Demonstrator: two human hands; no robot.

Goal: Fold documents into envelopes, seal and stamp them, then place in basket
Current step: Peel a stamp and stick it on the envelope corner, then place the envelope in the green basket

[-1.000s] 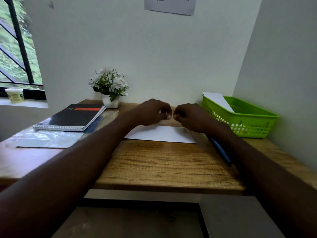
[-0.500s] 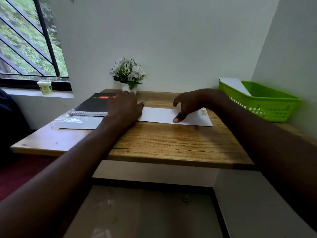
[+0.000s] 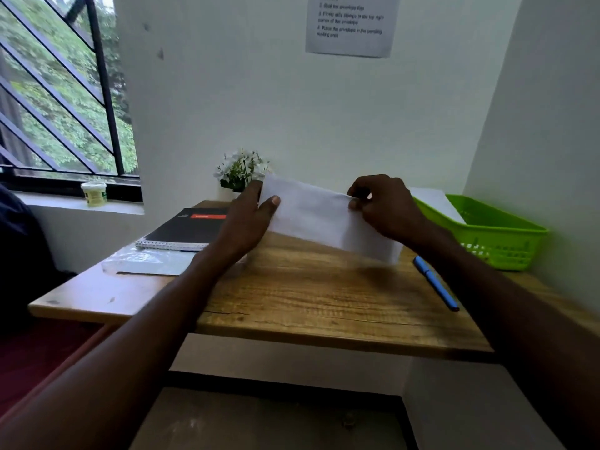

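Envelope [image 3: 324,219] held above the desk [image 3: 324,303], left hand [image 3: 250,219] gripping one end, right hand [image 3: 386,206] pinching the other.

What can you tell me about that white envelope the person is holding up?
The white envelope is a long, plain paper rectangle, blurred, with no stamp or writing visible. It is lifted off the wooden desk and tilted, its right end lower. The left hand grips its left end, thumb on the front; the right hand pinches its upper right edge. Nothing else touches it.
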